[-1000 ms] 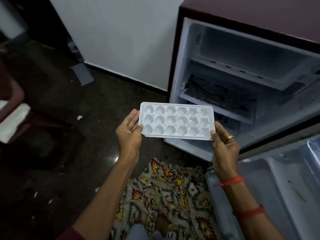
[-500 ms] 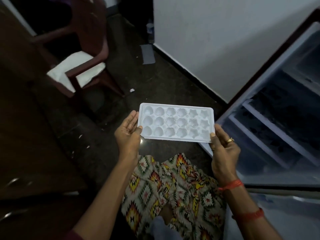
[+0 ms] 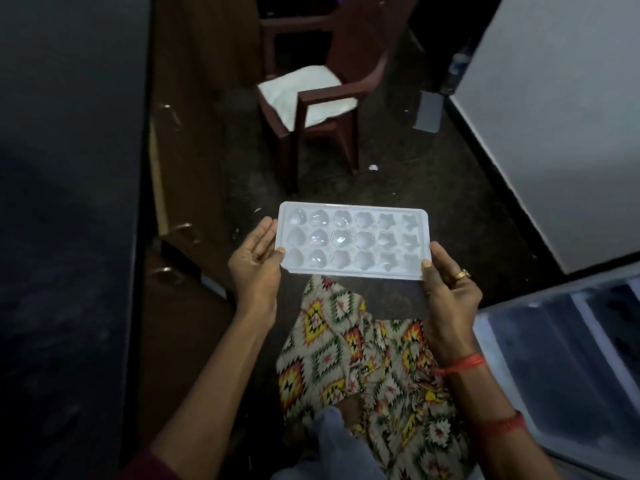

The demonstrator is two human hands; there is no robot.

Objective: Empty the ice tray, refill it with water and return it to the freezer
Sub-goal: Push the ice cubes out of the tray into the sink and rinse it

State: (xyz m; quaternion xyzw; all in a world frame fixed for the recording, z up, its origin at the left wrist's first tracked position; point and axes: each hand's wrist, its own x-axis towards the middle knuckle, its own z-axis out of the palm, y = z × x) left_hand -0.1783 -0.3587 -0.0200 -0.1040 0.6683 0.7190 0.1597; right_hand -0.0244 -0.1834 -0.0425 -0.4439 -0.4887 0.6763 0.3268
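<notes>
Dim room, dark floor (image 3: 433, 188), chair (image 3: 311, 98) behind; ice tray (image 3: 353, 237) held level over the floor, beside the open fridge (image 3: 554, 358). Left hand (image 3: 256, 268) & right hand (image 3: 450, 292) each grip one short end, thumb on rim. Cells glint, prob. full: emptying, refill & return all appear left to do.

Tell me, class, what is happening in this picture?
A person holds a white ice tray level in front of them, over a dark floor. The left hand pinches its left end and the right hand its right end, each thumb on the rim. The heart, flower and star pockets glint; ice or water, hard to say. An open fridge shows at the lower right, and a chair with a white cloth stands beyond.
</notes>
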